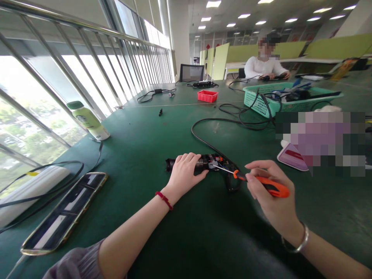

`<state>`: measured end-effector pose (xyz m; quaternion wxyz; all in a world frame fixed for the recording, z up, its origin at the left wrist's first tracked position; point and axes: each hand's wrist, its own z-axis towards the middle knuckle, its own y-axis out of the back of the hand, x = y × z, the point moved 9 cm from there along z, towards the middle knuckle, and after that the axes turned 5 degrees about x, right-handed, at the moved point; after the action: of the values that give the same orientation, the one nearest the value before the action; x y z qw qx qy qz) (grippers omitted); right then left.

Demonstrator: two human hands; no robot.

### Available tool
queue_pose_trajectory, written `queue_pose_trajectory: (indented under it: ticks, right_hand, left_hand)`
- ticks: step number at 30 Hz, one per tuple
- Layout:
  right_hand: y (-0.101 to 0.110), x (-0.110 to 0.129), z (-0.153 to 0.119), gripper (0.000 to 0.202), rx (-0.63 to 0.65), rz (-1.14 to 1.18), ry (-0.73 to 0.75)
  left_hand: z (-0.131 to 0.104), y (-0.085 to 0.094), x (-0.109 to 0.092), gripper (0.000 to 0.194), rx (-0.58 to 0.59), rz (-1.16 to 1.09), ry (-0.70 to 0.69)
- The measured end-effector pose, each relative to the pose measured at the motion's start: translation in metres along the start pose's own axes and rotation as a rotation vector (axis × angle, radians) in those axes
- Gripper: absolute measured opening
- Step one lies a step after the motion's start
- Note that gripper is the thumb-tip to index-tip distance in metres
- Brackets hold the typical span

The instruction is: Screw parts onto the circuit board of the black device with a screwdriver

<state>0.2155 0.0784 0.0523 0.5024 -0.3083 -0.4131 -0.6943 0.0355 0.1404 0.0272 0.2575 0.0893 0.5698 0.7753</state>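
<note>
A black corded appliance (207, 159) with a cylindrical barrel lies on the green table. Its casing is open at the right end, where coloured wires and small inner parts show. My left hand (186, 170) is wrapped over the barrel from above and hides its middle. In my right hand (270, 193) is a screwdriver (240, 176) with an orange and black handle. Its thin metal shaft points left, and the tip reaches the exposed inner parts; whether it sits in a screw is too small to tell. A dark loop-shaped part (232, 184) lies just below the shaft.
A black cable (200, 123) curves behind the appliance toward a green basket (261, 105) of tools. A red tray (207, 96) stands farther back. At left are a phone (65, 213), a bottle (90, 122) and a white bar (37, 190). Another person (263, 66) sits across the table.
</note>
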Motion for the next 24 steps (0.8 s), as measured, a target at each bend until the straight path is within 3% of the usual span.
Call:
queue_pose_trajectory:
  ticks: [3, 5, 10, 12, 17, 19, 24]
  right_hand:
    - [0.005, 0.0, 0.002, 0.037, -0.072, 0.05, 0.039]
    - [0.003, -0.002, 0.004, 0.04, -0.051, 0.055, 0.021]
    - [-0.004, -0.011, 0.0, 0.01, 0.059, 0.034, -0.092]
    - [-0.004, -0.011, -0.001, 0.008, 0.056, 0.017, -0.099]
    - [0.004, 0.002, 0.002, 0.044, -0.068, 0.017, 0.002]
    - [0.002, 0.005, 0.003, 0.05, -0.051, 0.008, -0.002]
    - [-0.008, 0.007, 0.003, 0.021, 0.069, -0.041, -0.027]
  left_hand:
    - [0.0, -0.001, 0.0, 0.039, 0.004, 0.002, 0.0]
    - [0.0, -0.001, 0.001, 0.039, 0.007, 0.0, -0.002]
    - [0.0, -0.002, 0.001, 0.039, 0.002, -0.003, -0.002]
    - [0.0, -0.002, 0.001, 0.038, -0.004, -0.003, -0.008]
    - [0.0, -0.001, 0.0, 0.038, 0.001, 0.005, -0.011]
    - [0.0, -0.001, 0.0, 0.038, 0.003, 0.007, -0.011]
    - [0.0, 0.0, 0.0, 0.037, 0.0, 0.006, -0.011]
